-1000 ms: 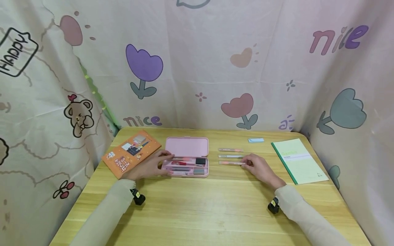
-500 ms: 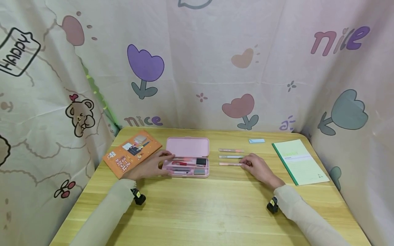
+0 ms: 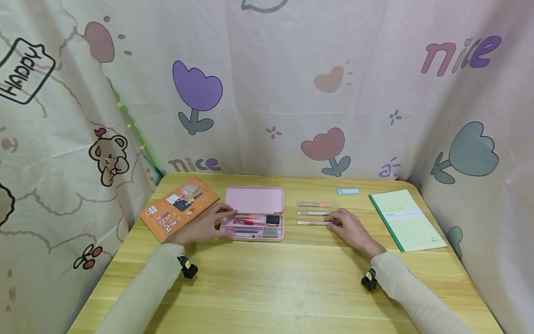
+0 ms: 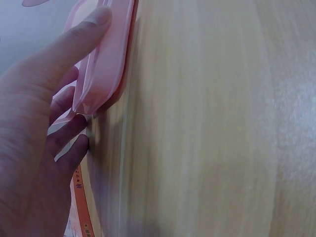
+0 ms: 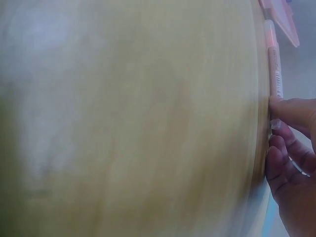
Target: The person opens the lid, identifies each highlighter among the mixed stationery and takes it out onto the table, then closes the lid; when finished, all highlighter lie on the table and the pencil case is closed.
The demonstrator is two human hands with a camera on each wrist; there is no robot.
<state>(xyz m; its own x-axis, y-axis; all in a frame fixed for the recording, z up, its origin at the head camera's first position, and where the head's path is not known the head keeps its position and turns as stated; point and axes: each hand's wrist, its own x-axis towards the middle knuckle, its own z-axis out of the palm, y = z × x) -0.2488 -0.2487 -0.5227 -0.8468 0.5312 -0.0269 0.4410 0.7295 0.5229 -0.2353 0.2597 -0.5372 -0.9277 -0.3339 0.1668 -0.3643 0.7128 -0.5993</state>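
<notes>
A pink pencil case (image 3: 254, 199) lies with its lid up on the table. Inside are a red pen (image 3: 244, 222), other pens, a black block (image 3: 272, 219) and a grey-green block (image 3: 270, 233). My left hand (image 3: 204, 225) holds the case by its left end, thumb at the front edge; the left wrist view shows the thumb (image 4: 84, 37) along the case wall (image 4: 106, 64). Right of the case, my right hand (image 3: 350, 227) pinches the right end of a pinkish pen (image 3: 310, 223), whose barcode label shows in the right wrist view. Two more pens (image 3: 313, 204) (image 3: 312, 213) lie parallel behind it.
An orange booklet (image 3: 179, 208) lies at the left, partly under my left forearm in view. A pale green notebook (image 3: 406, 220) is at the right, and a small light-blue piece (image 3: 348, 191) sits at the back. Printed curtains (image 3: 267, 93) surround the wooden table (image 3: 283, 287).
Over the first half second my right hand shifts slightly left and the front pen comes more in line with the other two. Since then both hands stay still.
</notes>
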